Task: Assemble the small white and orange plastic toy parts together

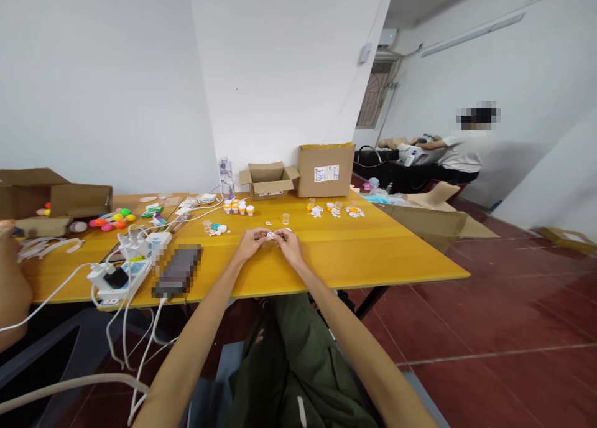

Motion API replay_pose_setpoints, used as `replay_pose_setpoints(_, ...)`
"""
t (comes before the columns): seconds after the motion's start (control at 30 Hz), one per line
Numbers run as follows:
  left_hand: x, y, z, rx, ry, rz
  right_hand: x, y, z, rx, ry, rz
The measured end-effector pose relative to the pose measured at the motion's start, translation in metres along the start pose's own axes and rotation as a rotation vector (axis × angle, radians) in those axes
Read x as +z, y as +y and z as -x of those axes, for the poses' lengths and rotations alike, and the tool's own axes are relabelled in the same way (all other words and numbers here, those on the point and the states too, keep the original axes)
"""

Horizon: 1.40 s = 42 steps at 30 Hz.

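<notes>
Both my hands meet over the yellow table [354,254], pinching one small white piece [270,235] between them. My left hand [252,241] grips it from the left and my right hand [290,242] from the right. Just beyond them lie a small clear cup [285,218], a teal-and-white part [216,228] and other tiny white bits. Farther back stand several small orange-and-white cups [237,207]. Another cluster of orange and white parts [334,209] lies to the right.
A power strip with chargers and white cables [122,272] sits at the left near edge beside a dark phone [177,269]. Cardboard boxes [325,169] and a water bottle [226,178] line the wall. Coloured round pieces [112,220] lie left. Another person [461,151] sits far right.
</notes>
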State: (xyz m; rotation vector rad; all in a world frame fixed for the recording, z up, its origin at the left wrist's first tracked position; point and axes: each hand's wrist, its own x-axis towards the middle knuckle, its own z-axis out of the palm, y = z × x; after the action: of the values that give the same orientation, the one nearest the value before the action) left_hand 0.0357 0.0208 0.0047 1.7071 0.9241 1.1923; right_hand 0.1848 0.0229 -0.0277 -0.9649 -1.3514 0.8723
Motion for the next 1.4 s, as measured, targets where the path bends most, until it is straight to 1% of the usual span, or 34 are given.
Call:
replay_pose_setpoints(0.23,-0.0015,0.0013,0.0006,-0.051,-0.023,0.011,-0.0009,-0.0034,0.0006,0.006,0.007,-0.012)
replay_pose_setpoints(0.53,-0.002,-0.001,0.0003,-0.08,0.008,0.04,-0.0004,-0.0028,-0.0002,-0.01,0.018,-0.006)
replay_pose_setpoints(0.87,-0.0036,-0.0053,-0.0008,-0.112,0.024,0.042,0.0008,-0.0016,0.0002,-0.063,0.048,0.024)
replay_pose_setpoints(1.07,-0.0049,-0.0074,-0.0019,-0.103,0.01,0.037,-0.0008,-0.0006,-0.0008,-0.08,0.015,0.063)
replay_pose_setpoints(1.27,-0.0052,-0.0073,-0.0019,-0.131,0.022,0.067,-0.0017,-0.0047,0.0004,-0.103,-0.017,0.078)
replay_pose_setpoints(1.4,-0.0048,-0.0059,-0.0018,-0.135,0.024,0.088,-0.0004,-0.008,0.0018,-0.103,-0.01,0.058)
